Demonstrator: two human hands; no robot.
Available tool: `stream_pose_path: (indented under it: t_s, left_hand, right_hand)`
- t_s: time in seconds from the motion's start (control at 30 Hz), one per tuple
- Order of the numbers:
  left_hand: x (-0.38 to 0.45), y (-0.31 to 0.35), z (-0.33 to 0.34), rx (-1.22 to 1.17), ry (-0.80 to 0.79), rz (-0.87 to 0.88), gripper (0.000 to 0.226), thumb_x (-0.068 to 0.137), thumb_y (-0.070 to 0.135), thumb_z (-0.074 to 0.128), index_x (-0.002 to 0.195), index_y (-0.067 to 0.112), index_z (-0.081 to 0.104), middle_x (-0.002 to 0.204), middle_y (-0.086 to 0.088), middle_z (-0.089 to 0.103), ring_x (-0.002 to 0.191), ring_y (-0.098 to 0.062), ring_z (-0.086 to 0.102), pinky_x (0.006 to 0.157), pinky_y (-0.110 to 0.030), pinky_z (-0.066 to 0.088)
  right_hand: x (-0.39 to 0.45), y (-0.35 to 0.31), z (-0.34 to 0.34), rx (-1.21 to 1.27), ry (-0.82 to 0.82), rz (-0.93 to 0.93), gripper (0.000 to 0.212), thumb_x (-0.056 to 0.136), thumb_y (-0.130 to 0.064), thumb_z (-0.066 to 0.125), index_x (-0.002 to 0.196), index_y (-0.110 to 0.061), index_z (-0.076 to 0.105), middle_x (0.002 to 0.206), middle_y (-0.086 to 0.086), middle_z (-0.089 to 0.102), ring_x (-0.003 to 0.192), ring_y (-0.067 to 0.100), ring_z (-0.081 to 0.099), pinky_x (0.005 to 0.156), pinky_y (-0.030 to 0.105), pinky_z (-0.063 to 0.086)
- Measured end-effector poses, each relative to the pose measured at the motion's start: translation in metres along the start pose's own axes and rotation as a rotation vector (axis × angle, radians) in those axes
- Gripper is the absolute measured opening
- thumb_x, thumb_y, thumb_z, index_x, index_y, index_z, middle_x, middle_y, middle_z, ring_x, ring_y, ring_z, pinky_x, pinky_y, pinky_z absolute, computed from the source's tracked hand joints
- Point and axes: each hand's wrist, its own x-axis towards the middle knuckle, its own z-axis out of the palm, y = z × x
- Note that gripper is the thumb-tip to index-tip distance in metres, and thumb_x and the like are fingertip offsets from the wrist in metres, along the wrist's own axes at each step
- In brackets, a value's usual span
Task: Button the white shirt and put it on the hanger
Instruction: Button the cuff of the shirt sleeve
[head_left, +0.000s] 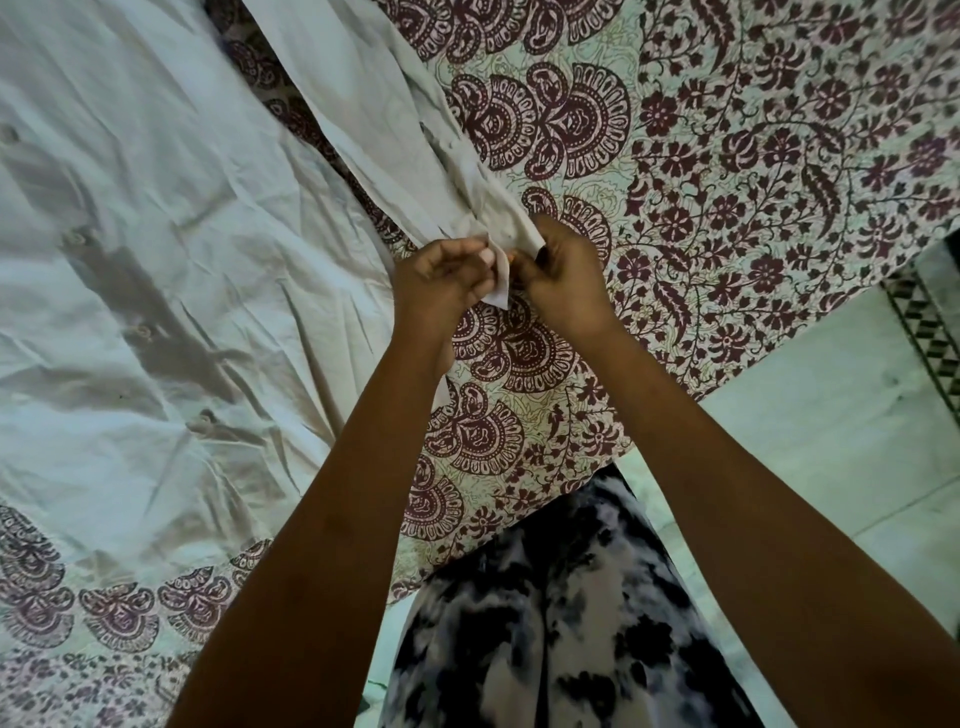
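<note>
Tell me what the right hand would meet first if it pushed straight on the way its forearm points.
The right hand already pinches the sleeve cuff of the white shirt, so more sleeve comes first, probably, then the printed bedsheet beneath. Depth is unclear.

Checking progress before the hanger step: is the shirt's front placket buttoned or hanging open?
Buttoned, as far as visible: the white shirt lies spread on the bedsheet, its buttons fastened. Both hands pinch the sleeve cuff.
</note>
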Motion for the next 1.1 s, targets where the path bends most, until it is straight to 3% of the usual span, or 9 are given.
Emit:
stream_pose_path:
  t_s: [0.07, 0.17, 0.33, 0.47, 0.57, 0.77, 0.9, 0.97, 1.1]
  left_hand:
    - [0.001, -0.004, 0.000, 0.001, 0.025, 0.027, 0.009, 0.083, -0.002, 0.064, 0.082, 0.007, 0.062, 0.087, -0.006, 0.067, 0.066, -0.006, 0.064, 0.064, -0.016, 0.055]
    - [0.003, -0.006, 0.001, 0.072, 0.062, 0.089, 0.005, 0.082, 0.001, 0.067, 0.084, 0.002, 0.062, 0.076, -0.007, 0.065, 0.060, -0.005, 0.064, 0.060, -0.016, 0.053]
    - [0.005, -0.006, 0.002, 0.244, 0.038, 0.218, 0.010, 0.087, 0.003, 0.061, 0.093, -0.002, 0.066, 0.073, -0.006, 0.065, 0.063, -0.004, 0.061, 0.062, -0.017, 0.053]
    - [0.007, -0.006, 0.000, 0.263, 0.043, 0.161, 0.011, 0.088, 0.002, 0.058, 0.095, -0.002, 0.066, 0.074, -0.005, 0.064, 0.061, -0.004, 0.061, 0.065, -0.017, 0.055]
    - [0.010, -0.004, 0.000, 0.203, 0.065, 0.091, 0.008, 0.088, 0.003, 0.060, 0.092, -0.001, 0.066, 0.073, -0.006, 0.064, 0.055, -0.002, 0.061, 0.062, -0.016, 0.055]
    - [0.011, -0.001, 0.003, 0.175, 0.081, 0.118, 0.003, 0.087, 0.005, 0.062, 0.085, 0.004, 0.064, 0.070, -0.006, 0.064, 0.052, -0.001, 0.060, 0.059, -0.016, 0.054]
    - [0.008, -0.003, 0.004, 0.172, 0.029, 0.153, 0.010, 0.092, 0.004, 0.053, 0.092, 0.001, 0.063, 0.076, -0.005, 0.064, 0.063, -0.004, 0.063, 0.067, -0.018, 0.055]
    - [0.006, -0.006, 0.001, 0.192, -0.005, 0.192, 0.010, 0.090, 0.000, 0.054, 0.095, 0.000, 0.063, 0.085, -0.004, 0.065, 0.075, -0.010, 0.065, 0.075, -0.024, 0.057]
    - [0.009, -0.013, -0.001, 0.356, 0.040, 0.325, 0.009, 0.083, 0.004, 0.063, 0.091, 0.006, 0.067, 0.093, -0.004, 0.069, 0.085, -0.021, 0.067, 0.082, -0.038, 0.057]
  right_hand:
    - [0.000, 0.004, 0.000, -0.078, -0.016, -0.051, 0.016, 0.085, -0.004, 0.059, 0.101, -0.002, 0.058, 0.084, 0.016, 0.064, 0.076, 0.030, 0.062, 0.064, 0.038, 0.054]
    - [-0.001, 0.008, 0.000, -0.094, -0.024, -0.106, 0.014, 0.085, -0.002, 0.060, 0.097, -0.006, 0.055, 0.073, 0.004, 0.058, 0.062, 0.012, 0.052, 0.053, 0.024, 0.043]
    - [0.000, 0.008, 0.000, 0.069, 0.042, -0.073, 0.037, 0.083, 0.001, 0.059, 0.084, -0.033, 0.044, 0.076, -0.010, 0.054, 0.067, 0.007, 0.051, 0.057, 0.034, 0.045]
    - [-0.001, 0.008, 0.000, 0.088, -0.003, -0.058, 0.035, 0.082, 0.002, 0.058, 0.086, -0.031, 0.044, 0.080, -0.010, 0.054, 0.072, 0.004, 0.052, 0.067, 0.039, 0.051]
    - [-0.001, 0.006, 0.000, 0.081, -0.049, -0.044, 0.027, 0.084, 0.003, 0.056, 0.094, -0.018, 0.044, 0.079, -0.012, 0.053, 0.067, -0.004, 0.050, 0.063, 0.026, 0.048]
    - [-0.002, 0.005, 0.002, 0.201, -0.022, -0.015, 0.032, 0.081, 0.004, 0.055, 0.090, -0.025, 0.043, 0.082, -0.002, 0.056, 0.074, 0.018, 0.054, 0.062, 0.046, 0.051]
    - [-0.003, 0.002, 0.002, 0.324, 0.061, 0.061, 0.030, 0.080, 0.004, 0.056, 0.090, -0.021, 0.043, 0.088, 0.014, 0.058, 0.075, 0.025, 0.057, 0.062, 0.037, 0.049]
    - [-0.001, 0.001, 0.000, 0.327, 0.088, 0.073, 0.030, 0.079, 0.002, 0.057, 0.090, -0.021, 0.043, 0.086, 0.014, 0.060, 0.070, 0.020, 0.059, 0.057, 0.030, 0.051]
    - [-0.003, -0.004, 0.008, 0.306, 0.203, 0.140, 0.036, 0.074, 0.006, 0.061, 0.090, -0.024, 0.049, 0.076, 0.007, 0.061, 0.068, 0.020, 0.060, 0.061, 0.040, 0.053]
